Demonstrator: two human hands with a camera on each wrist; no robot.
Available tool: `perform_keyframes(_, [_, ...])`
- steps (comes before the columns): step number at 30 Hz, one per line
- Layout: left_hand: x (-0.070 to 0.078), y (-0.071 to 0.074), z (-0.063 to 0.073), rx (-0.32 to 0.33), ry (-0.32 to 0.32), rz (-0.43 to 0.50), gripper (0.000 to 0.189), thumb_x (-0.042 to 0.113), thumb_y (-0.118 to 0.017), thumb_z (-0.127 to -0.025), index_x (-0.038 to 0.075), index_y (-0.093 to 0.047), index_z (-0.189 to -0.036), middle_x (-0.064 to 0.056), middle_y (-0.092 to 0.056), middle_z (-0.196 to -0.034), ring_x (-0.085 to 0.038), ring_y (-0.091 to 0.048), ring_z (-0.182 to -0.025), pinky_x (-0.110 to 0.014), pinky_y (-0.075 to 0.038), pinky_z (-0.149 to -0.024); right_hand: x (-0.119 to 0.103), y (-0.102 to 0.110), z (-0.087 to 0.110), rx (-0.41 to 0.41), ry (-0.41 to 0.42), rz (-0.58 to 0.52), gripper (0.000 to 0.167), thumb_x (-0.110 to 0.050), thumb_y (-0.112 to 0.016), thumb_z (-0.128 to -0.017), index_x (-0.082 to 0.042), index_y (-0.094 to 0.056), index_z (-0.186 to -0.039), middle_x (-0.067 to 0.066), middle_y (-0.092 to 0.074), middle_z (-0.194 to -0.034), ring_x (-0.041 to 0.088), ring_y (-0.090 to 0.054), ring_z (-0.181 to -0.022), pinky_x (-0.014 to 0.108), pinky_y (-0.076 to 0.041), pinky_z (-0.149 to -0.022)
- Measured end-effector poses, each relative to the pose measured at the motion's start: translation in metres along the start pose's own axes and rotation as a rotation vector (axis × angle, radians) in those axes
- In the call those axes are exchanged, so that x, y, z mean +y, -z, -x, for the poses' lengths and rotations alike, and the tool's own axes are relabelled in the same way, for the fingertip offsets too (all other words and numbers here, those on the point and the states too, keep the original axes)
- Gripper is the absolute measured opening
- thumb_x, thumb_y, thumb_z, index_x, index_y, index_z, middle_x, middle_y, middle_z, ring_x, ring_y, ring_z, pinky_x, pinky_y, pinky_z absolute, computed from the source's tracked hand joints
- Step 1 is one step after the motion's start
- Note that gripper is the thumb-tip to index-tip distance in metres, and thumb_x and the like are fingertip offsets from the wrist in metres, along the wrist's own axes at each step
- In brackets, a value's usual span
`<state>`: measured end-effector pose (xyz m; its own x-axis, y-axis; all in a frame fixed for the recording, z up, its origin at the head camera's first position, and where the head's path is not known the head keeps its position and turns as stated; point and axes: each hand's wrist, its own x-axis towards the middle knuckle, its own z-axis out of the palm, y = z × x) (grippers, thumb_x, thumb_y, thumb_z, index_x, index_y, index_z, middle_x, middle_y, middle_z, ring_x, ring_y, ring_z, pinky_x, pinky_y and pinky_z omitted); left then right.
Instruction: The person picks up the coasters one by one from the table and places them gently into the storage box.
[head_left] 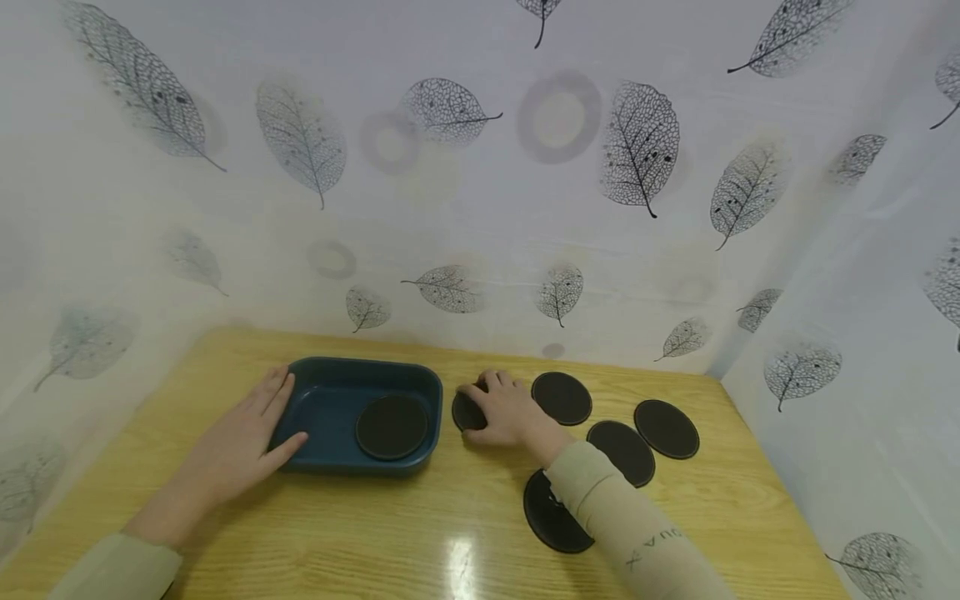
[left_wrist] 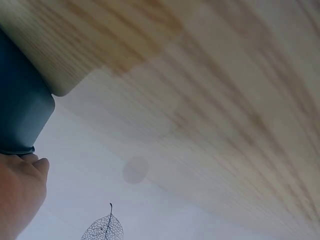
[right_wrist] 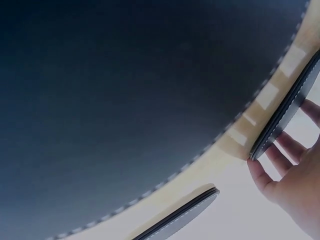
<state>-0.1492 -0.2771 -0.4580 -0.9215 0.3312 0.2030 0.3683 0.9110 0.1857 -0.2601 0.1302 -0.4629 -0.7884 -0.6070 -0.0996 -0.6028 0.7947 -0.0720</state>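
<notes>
A dark blue rectangular tray [head_left: 322, 467] stands on the table with one round black coaster [head_left: 392, 427] lying in its right half. My left hand [head_left: 238, 437] rests at the tray's left end, its fingers straight along the rim and the thumb over the front corner. Just right of the tray, my right hand [head_left: 504, 410] grips another black coaster [head_left: 467, 412] by its edge, with fingers and thumb spread around it. In the right wrist view, those fingertips sit on the stitched rim of the coaster [right_wrist: 285, 115]. The hand hides part of it in the head view.
Several more black coasters lie on the wooden table [head_left: 360, 533] to the right, among them a back one [head_left: 562, 397] and a far right one [head_left: 666, 429]. My right forearm overlaps the nearest coaster [head_left: 551, 517]. A leaf-patterned curtain [head_left: 480, 208] hangs behind the table.
</notes>
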Motion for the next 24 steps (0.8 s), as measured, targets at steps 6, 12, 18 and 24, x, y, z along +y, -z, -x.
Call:
perform_keyframes(6, [0.0016, 0.0015, 0.0011, -0.001, 0.002, 0.011, 0.092, 0.048, -0.059, -0.106, -0.012, -0.021, -0.164, -0.029, -0.012, -0.176, -0.046, -0.018, -0.163, -0.047, -0.010, -0.137, -0.0033, 0.0029, -0.0010, -0.015, -0.010, -0.021, 0.077, -0.053, -0.072, -0.088, -0.029, -0.049, -0.158, 0.017, -0.048, -0.151, 0.038, -0.047, -0.141, 0.062, -0.042, -0.114])
perform_keyframes(12, [0.0018, 0.0018, 0.0008, 0.000, 0.001, 0.008, 0.092, 0.048, -0.060, -0.106, -0.011, -0.021, -0.164, -0.030, -0.014, -0.175, -0.047, -0.020, -0.162, -0.055, -0.019, -0.134, -0.0046, 0.0026, -0.0024, -0.012, -0.022, -0.005, 0.077, -0.055, -0.074, -0.086, -0.030, -0.051, -0.155, 0.016, -0.049, -0.148, 0.036, -0.048, -0.137, 0.062, -0.044, -0.111])
perform_keyframes(18, [0.0014, 0.0013, -0.0020, -0.019, -0.003, 0.006, 0.093, 0.049, -0.060, -0.106, -0.011, -0.021, -0.164, -0.030, -0.014, -0.175, -0.047, -0.019, -0.163, -0.064, -0.031, -0.126, -0.0055, 0.0041, -0.0009, -0.003, -0.028, 0.004, 0.076, -0.057, -0.076, -0.084, -0.029, -0.054, -0.151, 0.016, -0.051, -0.142, 0.034, -0.050, -0.130, 0.060, -0.047, -0.106])
perform_keyframes(24, [0.0007, 0.0017, -0.0002, -0.003, 0.000, 0.010, 0.092, 0.048, -0.061, -0.105, -0.012, -0.023, -0.164, -0.032, -0.018, -0.174, -0.048, -0.021, -0.162, -0.059, -0.024, -0.132, -0.0035, 0.0096, -0.0015, 0.008, -0.016, 0.008, 0.074, -0.059, -0.075, -0.083, -0.029, -0.055, -0.148, 0.014, -0.052, -0.137, 0.032, -0.050, -0.124, 0.056, -0.048, -0.097])
